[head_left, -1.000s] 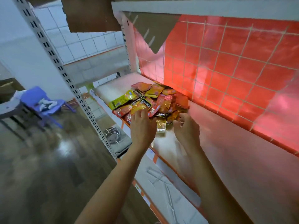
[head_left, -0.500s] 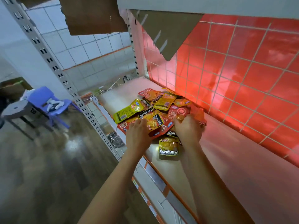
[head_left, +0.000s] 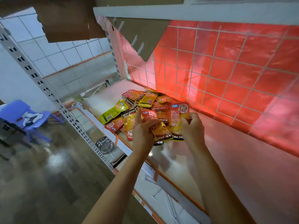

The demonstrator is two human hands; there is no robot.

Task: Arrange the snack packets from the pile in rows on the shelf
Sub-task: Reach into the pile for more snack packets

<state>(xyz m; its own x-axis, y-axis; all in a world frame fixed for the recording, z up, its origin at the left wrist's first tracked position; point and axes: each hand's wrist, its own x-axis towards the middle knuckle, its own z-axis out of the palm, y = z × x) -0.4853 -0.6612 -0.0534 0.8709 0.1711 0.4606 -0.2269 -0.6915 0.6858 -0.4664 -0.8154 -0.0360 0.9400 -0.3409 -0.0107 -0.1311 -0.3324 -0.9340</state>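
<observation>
A glossy red-and-yellow packet (head_left: 159,129) is pinched by the left hand (head_left: 142,133), and a taller packet (head_left: 178,116) is gripped at its lower edge by the right hand (head_left: 193,126), both held just above the pile (head_left: 134,103) at the far end of the shelf (head_left: 242,175). Each thin, crinkly, slippery foil sachet is best laid flat on the smooth bare board, label upward, edges squared against a neighbour

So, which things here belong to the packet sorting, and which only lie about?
Job: pile of snack packets, shelf, tilted packet in the left hand, upright packet in the right hand.
Lying about: blue chair, metal bowl below, cardboard above.
</observation>
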